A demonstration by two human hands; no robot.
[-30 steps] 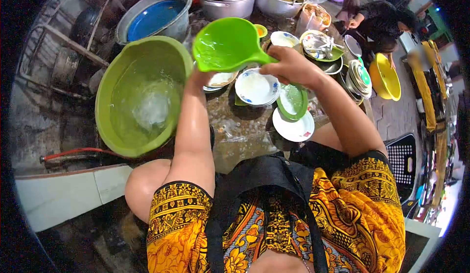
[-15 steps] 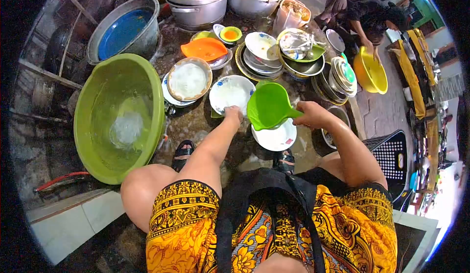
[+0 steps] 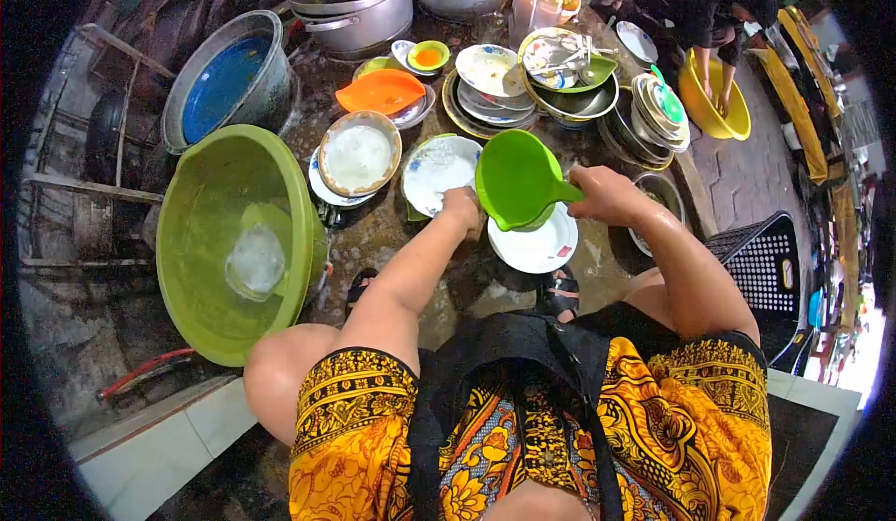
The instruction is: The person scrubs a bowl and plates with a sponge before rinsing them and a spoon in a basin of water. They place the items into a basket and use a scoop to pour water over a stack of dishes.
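Observation:
A bright green water dipper [image 3: 519, 174] is in my right hand [image 3: 605, 194], with the fingers wrapped round its handle. The dipper is above a white plate [image 3: 536, 245] and covers part of that plate's far side. My left hand [image 3: 461, 209] pinches the near right rim of a white plate with blue flowers [image 3: 435, 172], which tilts slightly. Some of its fingertips are hidden. To the left of this plate, a brown-rimmed dish [image 3: 359, 152] rests on another plate. The large olive-green basin [image 3: 303, 241], with water in it, stands by my left knee.
Stacked plates [image 3: 459, 121], an orange leaf-shaped dish [image 3: 381, 91] and a metal bowl [image 3: 581, 103] with cutlery fill the floor ahead. Large pots [image 3: 362, 28] stand behind. A black crate [image 3: 763, 264] is at my right. Another person's hands reach into a yellow basin [image 3: 737, 121].
The view has shifted a little. My left hand has moved right along the flowered plate's rim, nearer the dipper. The other person now has both hands in the yellow basin.

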